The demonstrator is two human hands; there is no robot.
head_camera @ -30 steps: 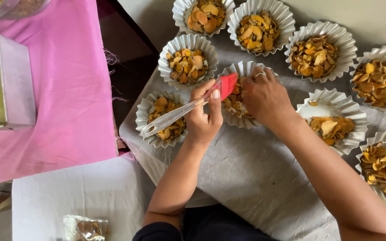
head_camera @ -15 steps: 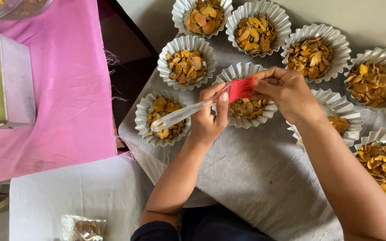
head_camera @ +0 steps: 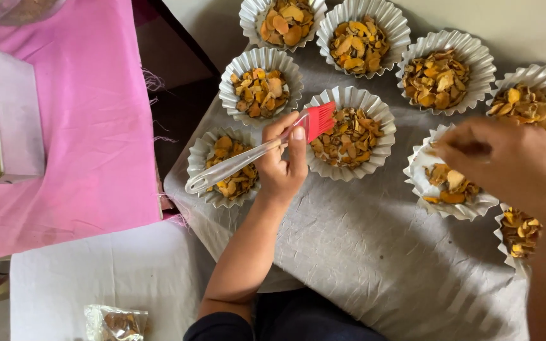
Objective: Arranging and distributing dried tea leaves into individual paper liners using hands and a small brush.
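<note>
Left hand (head_camera: 284,165) closed around a pastry brush (head_camera: 257,151), thumb and fingers clamped on the clear handle just behind the red bristles; bristles rest at the rim of the middle fluted paper cup (head_camera: 349,134), handle slants down-left across another cup (head_camera: 222,165); right hand (head_camera: 499,158), blurred, hovers over the half-filled cup (head_camera: 451,183), fingers drawn in toward its contents; whether it pinches anything I cannot tell. Cups: nine white fluted paper cups counted in view, all on a grey cloth (head_camera: 361,252); each holds dried orange-yellow slices, most heaped full, the one under the right hand noticeably lower; the lower right one (head_camera: 518,232) partly hidden by the arm. Further out: pink cloth (head_camera: 90,132) to the left with one metal tin (head_camera: 4,113) on it; one small clear packet (head_camera: 116,323) on a white surface (head_camera: 90,278) near the bottom edge.
</note>
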